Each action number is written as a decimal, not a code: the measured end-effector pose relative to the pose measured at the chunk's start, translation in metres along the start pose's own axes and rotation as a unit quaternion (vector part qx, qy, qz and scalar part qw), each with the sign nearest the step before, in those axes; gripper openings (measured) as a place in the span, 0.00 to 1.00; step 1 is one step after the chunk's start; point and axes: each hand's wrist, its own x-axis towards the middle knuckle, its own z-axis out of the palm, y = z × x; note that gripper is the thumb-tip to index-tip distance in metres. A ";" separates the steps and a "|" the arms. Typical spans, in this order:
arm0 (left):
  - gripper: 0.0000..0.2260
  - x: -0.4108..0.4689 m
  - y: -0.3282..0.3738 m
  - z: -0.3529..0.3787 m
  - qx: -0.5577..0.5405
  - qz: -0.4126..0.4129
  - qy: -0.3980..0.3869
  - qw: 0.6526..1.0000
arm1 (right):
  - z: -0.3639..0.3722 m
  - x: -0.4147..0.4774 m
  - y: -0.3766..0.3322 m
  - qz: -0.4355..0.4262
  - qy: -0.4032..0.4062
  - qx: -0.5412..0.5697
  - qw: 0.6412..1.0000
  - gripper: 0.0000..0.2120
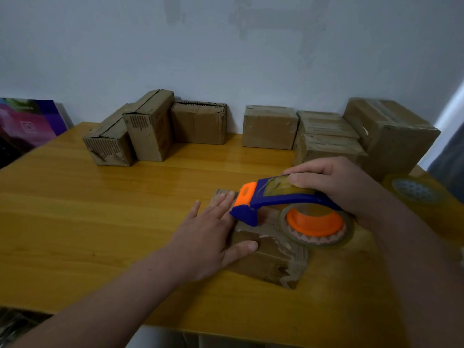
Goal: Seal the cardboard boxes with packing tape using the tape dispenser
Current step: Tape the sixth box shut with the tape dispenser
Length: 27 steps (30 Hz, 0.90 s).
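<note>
A small worn cardboard box lies on the wooden table in front of me. My left hand rests flat on the box's left side, fingers spread, thumb across its near top. My right hand grips a blue and orange tape dispenser from above. The dispenser sits over the box's top, its orange-tipped nose pointing left, close to my left fingers. Its roll of clear tape hangs over the box's right part.
Several cardboard boxes line the wall: three at the back left, one at the middle back, stacked ones and a large one at the right. A spare tape roll lies at the right edge. A purple board leans at far left.
</note>
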 end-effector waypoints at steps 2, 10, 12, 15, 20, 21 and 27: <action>0.44 0.001 -0.003 0.002 0.006 0.002 0.001 1.000 | -0.002 0.001 -0.001 0.010 -0.012 0.001 1.000 0.05; 0.41 0.022 -0.048 -0.012 0.014 0.102 -0.028 0.994 | 0.006 -0.004 -0.007 0.031 -0.016 0.035 0.999 0.08; 0.41 0.028 -0.053 -0.015 0.012 0.125 -0.030 0.992 | 0.008 -0.006 -0.008 0.025 -0.005 0.036 0.999 0.09; 0.44 0.033 -0.056 -0.017 0.012 0.123 -0.049 0.991 | -0.002 -0.017 -0.002 0.027 -0.009 0.005 1.000 0.11; 0.45 0.036 -0.058 -0.019 0.027 0.127 -0.058 0.990 | -0.025 -0.043 0.023 0.068 -0.012 0.017 0.997 0.10; 0.46 0.036 -0.058 -0.020 0.030 0.127 -0.061 0.990 | -0.026 -0.046 0.027 0.073 -0.007 0.032 0.997 0.12; 0.50 0.031 -0.034 -0.019 0.080 0.085 -0.048 0.992 | -0.018 -0.053 0.038 0.081 0.014 0.092 0.992 0.08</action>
